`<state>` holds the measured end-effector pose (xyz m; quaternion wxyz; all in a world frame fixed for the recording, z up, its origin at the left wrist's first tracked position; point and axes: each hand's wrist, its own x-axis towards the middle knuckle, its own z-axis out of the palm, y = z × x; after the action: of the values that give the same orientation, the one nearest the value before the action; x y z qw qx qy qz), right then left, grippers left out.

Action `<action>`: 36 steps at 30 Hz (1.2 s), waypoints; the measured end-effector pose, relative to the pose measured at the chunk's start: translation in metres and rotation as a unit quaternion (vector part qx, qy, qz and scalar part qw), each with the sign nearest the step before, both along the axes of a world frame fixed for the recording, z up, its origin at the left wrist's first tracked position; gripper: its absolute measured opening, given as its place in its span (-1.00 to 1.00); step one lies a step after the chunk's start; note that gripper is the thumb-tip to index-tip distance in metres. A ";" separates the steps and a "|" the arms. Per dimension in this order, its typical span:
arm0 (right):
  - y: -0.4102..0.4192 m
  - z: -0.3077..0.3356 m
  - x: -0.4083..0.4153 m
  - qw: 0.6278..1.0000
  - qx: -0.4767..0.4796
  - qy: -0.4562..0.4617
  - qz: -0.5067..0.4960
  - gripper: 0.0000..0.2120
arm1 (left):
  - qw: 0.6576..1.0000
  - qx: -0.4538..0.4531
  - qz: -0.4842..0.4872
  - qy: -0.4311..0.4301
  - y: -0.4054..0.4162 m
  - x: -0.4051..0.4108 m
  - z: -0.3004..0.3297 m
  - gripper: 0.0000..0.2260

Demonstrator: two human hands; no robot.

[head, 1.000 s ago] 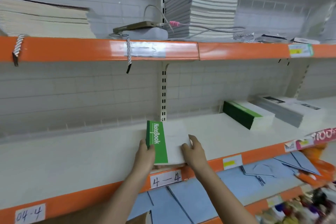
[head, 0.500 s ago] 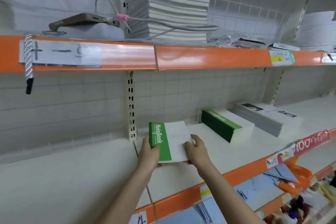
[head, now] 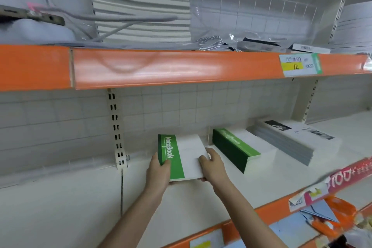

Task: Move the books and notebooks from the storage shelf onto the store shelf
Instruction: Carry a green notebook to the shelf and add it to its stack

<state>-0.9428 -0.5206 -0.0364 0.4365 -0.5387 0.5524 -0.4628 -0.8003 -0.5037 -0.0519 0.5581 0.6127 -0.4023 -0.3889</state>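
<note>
Notebooks, a thin bundle with a green "NoteBook" band down the left side, sit between my two hands above the white store shelf. My left hand grips the green edge, thumb curled over the top; my right hand grips the white right edge, thumb on the cover. Whether the bundle's underside touches the board I cannot tell. Compared with a second ago, the bundle has travelled rightwards along the shelf, past the slotted upright, and now lies just left of the green notebook stack. That stack and the grey stack beside it look as they did. My view has also swung right and closer, so the orange rail fills more of the frame, and its price tag reads 12.
</note>
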 end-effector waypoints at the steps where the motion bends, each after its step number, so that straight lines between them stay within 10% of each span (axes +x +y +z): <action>1: -0.007 0.000 -0.005 1.000 -0.002 -0.001 0.007 -0.78 | 1.000 0.000 0.008 -0.002 -0.004 -0.006 0.001 -0.73; 30: -0.162 0.016 -0.235 0.996 -0.023 -0.022 0.086 -0.81 | 0.988 -0.041 0.114 0.101 -0.105 -0.254 0.037 -0.82; 36: -0.182 -0.002 -0.245 0.996 -0.034 0.018 0.083 -0.74 | 0.989 0.006 0.147 0.021 -0.137 -0.257 0.005 -0.50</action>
<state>-1.1878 -0.7021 -0.0382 0.4451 -0.6052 0.4977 -0.4334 -1.0577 -0.6405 -0.0472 0.6137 0.6601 -0.2940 -0.3181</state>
